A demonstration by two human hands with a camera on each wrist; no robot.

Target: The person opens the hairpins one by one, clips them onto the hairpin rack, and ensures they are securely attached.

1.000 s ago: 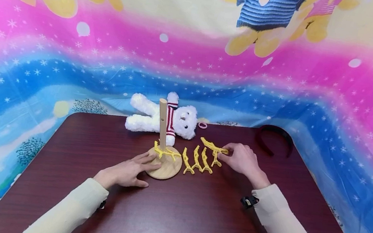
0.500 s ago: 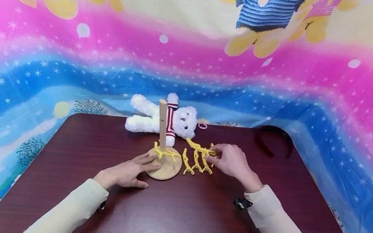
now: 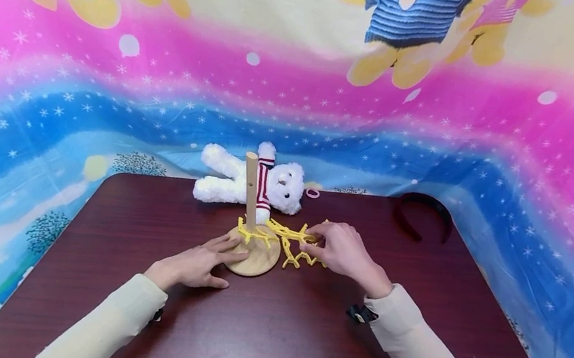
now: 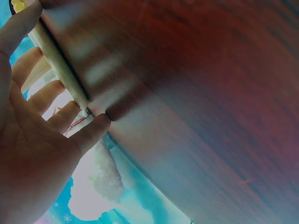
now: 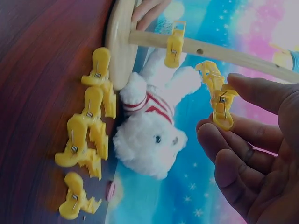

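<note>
Left hand (image 3: 196, 262) with fingers (image 4: 91, 133) spread, right hand (image 3: 346, 250) in a pinch.

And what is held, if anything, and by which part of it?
The right hand pinches a yellow spring clip by its handles; the left hand only touches the round wooden base.

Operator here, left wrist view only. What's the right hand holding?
Observer: The right hand pinches a yellow spring clip.
Operator: Any lying on the table?
Observer: Four loose clips lie there, per the right wrist view.
Operator: Anything on the wooden post?
Observer: One attached clip, low down, near the round wooden base.
</note>
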